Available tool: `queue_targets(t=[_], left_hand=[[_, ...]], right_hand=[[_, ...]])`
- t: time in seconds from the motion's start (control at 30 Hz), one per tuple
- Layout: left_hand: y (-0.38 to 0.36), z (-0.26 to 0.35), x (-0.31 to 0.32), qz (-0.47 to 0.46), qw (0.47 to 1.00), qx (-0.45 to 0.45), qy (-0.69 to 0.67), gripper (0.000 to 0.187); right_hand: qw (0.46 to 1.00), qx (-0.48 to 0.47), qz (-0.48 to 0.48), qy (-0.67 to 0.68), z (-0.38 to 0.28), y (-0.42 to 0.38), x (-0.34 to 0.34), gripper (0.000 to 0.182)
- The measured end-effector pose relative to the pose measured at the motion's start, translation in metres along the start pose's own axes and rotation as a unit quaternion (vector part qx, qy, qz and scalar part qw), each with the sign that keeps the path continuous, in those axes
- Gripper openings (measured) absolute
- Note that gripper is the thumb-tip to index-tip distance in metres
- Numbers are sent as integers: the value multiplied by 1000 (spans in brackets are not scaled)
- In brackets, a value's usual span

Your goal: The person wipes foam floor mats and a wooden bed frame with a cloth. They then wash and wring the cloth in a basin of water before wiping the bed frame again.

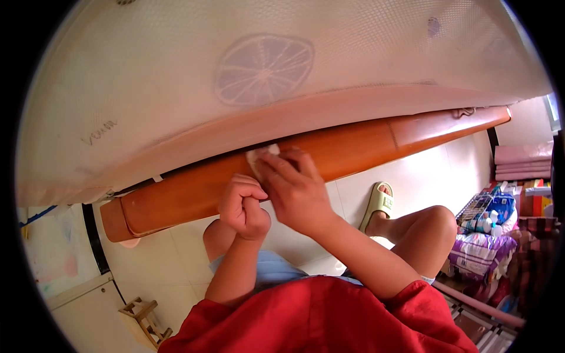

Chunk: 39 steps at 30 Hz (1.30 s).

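A long orange-brown board with a glossy surface runs across the view under a pale, mesh-like sheet printed with a citrus slice. My right hand is over the board, its fingers bent around a whitish cloth or tissue pressed at the board's far edge. Just to the left, my left hand is closed in a fist by the board's near edge, close to the right wrist. Whether something is inside that fist is hidden.
A green slipper is on my foot on the tiled floor. A small wooden stool stands at the lower left. Bags and bottles are piled at the right, below folded pink pads.
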State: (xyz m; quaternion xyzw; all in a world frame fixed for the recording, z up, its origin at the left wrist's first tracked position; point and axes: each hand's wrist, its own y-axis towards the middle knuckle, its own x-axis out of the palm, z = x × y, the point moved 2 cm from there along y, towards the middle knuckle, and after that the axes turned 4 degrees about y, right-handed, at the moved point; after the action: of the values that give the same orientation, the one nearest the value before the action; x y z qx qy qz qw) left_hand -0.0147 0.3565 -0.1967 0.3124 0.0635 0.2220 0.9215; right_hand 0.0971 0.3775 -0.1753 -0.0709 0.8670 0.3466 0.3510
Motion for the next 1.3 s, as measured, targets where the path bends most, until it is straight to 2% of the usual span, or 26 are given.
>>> queue_targets(t=[0.03,0.13,0.2,0.27,0.33,0.4,0.5,0.57,0.67,0.77,0.93,1.0,1.13,1.3], left_hand=[[-1,-1,-1,-4,1000,0,-6,16],[-3,-5,-5,-12,1000,6,-16,16],[-4,-6,-7,0,998,18,-67,17],[-2,-5,-6,6,997,34,-72,17],[-1,-4,-6,-21,993,89,-76,17],[-2,-7,-8,-22,992,92,-82,16],[-5,-6,-6,-15,993,73,-90,15],[-4,-5,-6,11,992,23,-127,14],[-1,-4,-10,35,986,-24,-163,15],[1,-2,-10,69,981,-71,-165,15],[0,-1,-3,98,986,-57,-119,17],[-2,0,1,93,993,-56,-48,18],[-2,2,6,119,990,-80,6,19],[-4,-1,6,65,995,-66,46,17]], right_hand=[[999,14,-3,-38,2,-3,-8,35],[990,65,43,-119,12,-12,-33,30],[985,87,37,-143,13,-17,-42,28],[986,76,30,-144,15,-22,-37,27],[989,61,52,-121,17,-24,-31,27],[991,61,51,-111,14,-18,-28,29],[998,23,20,-52,7,-13,-17,36],[1000,-23,13,-1,1,-11,0,43],[999,-24,2,35,-20,-4,17,38],[998,-26,4,52,-12,-7,13,33],[1000,-2,17,0,32,-26,-40,33],[997,17,53,-53,44,-29,-53,34],[997,39,71,-15,44,-30,-39,33],[999,-19,37,34,23,-8,-2,43]])
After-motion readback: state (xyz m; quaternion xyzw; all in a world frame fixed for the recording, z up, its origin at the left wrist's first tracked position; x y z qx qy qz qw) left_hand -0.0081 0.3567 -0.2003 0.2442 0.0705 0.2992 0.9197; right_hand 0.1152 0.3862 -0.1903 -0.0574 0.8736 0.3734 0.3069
